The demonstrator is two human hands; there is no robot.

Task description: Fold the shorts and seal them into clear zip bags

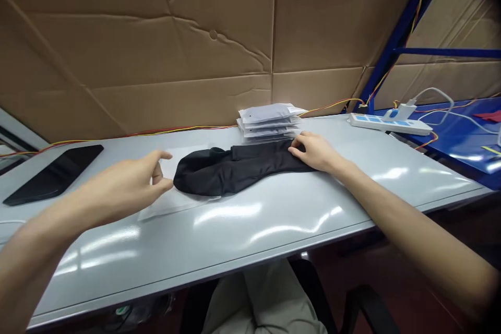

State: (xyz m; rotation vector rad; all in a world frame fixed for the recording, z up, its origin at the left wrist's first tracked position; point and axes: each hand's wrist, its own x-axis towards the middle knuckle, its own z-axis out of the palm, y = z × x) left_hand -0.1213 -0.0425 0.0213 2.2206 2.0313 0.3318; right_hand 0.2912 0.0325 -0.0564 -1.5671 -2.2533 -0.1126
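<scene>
A folded black cloth piece point(242, 167) lies lengthwise across the middle of the table; its exact kind does not show. Under its left end rests a thin, whitish, see-through plastic bag point(168, 203). My left hand point(144, 177) is just left of the cloth, thumb and fingers apart, with nothing between them. At the other end, my right hand point(313, 150) has its thumb and fingertips pinched on the black cloth near its right edge. Part of that end is hidden behind the hand.
Behind the cloth stands a stack of flat packed bags point(270, 120). A dark tablet point(55, 175) lies at the left. A white power strip point(389, 123) with plugs and cables sits at the right. Cardboard point(219, 21) walls the table's back; a blue metal frame point(403, 26) rises at the right.
</scene>
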